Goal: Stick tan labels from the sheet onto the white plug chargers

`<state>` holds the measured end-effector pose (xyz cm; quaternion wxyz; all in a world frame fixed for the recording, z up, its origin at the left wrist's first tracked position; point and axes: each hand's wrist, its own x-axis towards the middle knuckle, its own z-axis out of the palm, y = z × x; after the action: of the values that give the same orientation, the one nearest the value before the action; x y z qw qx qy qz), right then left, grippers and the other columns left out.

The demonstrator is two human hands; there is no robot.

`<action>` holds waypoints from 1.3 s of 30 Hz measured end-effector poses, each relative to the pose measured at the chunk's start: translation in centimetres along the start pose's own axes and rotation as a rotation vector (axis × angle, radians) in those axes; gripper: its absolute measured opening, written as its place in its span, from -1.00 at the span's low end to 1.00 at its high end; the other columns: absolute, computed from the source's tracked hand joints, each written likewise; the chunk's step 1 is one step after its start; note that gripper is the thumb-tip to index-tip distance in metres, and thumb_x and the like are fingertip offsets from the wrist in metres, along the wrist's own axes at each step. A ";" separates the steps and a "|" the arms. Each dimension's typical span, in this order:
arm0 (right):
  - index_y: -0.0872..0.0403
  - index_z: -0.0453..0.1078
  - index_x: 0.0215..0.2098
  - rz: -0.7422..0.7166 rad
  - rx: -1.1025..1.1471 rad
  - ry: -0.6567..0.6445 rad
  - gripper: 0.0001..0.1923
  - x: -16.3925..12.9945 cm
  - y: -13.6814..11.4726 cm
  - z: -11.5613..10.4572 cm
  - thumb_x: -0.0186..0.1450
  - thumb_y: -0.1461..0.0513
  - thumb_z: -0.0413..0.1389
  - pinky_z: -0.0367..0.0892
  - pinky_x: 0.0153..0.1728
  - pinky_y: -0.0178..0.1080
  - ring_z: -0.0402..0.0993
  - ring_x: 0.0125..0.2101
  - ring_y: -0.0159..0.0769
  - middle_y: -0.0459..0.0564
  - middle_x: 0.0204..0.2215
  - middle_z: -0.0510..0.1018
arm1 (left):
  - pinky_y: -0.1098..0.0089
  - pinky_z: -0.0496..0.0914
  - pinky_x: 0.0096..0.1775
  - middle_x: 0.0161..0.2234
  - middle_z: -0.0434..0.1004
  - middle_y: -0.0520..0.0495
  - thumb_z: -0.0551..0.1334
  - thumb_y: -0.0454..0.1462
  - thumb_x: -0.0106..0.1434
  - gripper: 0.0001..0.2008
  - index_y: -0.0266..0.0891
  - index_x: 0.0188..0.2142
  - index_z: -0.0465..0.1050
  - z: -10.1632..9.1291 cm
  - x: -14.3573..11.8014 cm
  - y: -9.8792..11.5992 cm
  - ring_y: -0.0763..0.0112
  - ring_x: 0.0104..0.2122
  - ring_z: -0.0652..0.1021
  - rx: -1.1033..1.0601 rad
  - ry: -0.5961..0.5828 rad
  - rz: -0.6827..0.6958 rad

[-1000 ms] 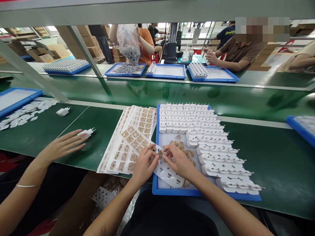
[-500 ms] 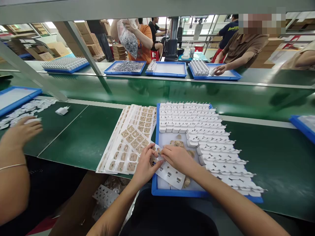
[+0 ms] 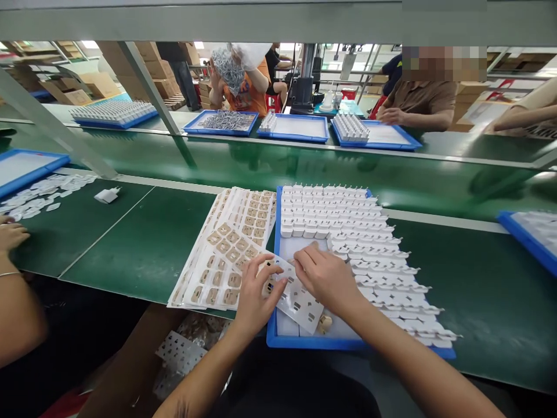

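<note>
My left hand grips a sheet of tan stickers, its thumb and fingers curled at the sheet's middle. The sheet's near end is peeled white backing with small cutouts, lying over the blue tray. My right hand is closed in a pinch above the tray, just right of the sheet; what its fingertips hold is too small to make out. Rows of white plug adapters, pins up, fill the tray's back and right side. A loose tan sticker lies by the backing's lower corner.
Stacked sticker sheets lie left of the tray. A lone white adapter and scattered white pieces are farther left, near a co-worker's hand. Across the bench stand trays of metal parts and adapters. Used backing hangs below.
My right hand has shifted slightly right, away from the sheet; my left hand still holds it. The neighbour's hand on the left has drawn back toward the frame edge.
</note>
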<state>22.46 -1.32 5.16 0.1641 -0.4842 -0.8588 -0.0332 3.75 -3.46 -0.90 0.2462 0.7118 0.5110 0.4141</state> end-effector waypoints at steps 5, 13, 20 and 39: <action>0.06 0.49 -0.17 -0.114 -0.018 0.154 -0.78 -3.0 -1.3 -0.2 0.46 0.32 -0.01 0.35 -0.34 -0.18 0.54 -0.38 -0.20 0.05 -0.38 0.63 | 0.22 0.48 -0.01 -0.14 0.63 -0.15 0.17 -0.08 0.40 -0.72 -0.19 -0.07 0.51 0.4 0.5 1.9 0.22 -0.13 0.60 -0.461 -0.160 -0.157; 0.00 0.45 -0.04 0.089 0.478 0.347 -0.83 -5.8 0.0 -1.4 0.41 0.26 0.14 0.54 -0.31 -0.21 0.59 -0.32 -0.24 0.04 -0.24 0.64 | 0.28 0.51 -0.13 -0.28 0.67 -0.13 0.32 0.04 0.26 -0.62 -0.24 -0.22 0.57 1.0 1.1 3.3 0.25 -0.28 0.64 -0.766 -0.296 -0.356; -0.01 0.48 -0.22 0.189 0.607 0.393 -0.89 -7.6 1.1 -1.3 0.39 0.33 0.15 0.50 -0.43 -0.25 0.53 -0.42 -0.28 -0.03 -0.38 0.58 | 0.26 0.50 -0.06 -0.25 0.68 -0.14 0.28 0.01 0.31 -0.65 -0.23 -0.17 0.58 1.6 1.0 4.3 0.22 -0.20 0.64 -0.732 -0.455 -0.322; -0.01 0.53 -0.21 0.274 0.566 0.486 -0.79 -16.0 1.2 -2.3 0.32 0.41 0.16 0.49 -0.45 -0.28 0.54 -0.41 -0.28 -0.02 -0.38 0.53 | 0.02 0.32 0.12 0.29 0.26 -0.37 0.12 -0.52 0.27 -0.66 -0.24 0.00 0.37 9.9 9.1 4.9 -0.07 0.21 0.37 0.454 -0.456 0.660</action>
<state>31.64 -14.30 2.24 0.4926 -0.5080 -0.6974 0.1133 15.88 3.97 0.67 0.0452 0.9453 0.2677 0.1806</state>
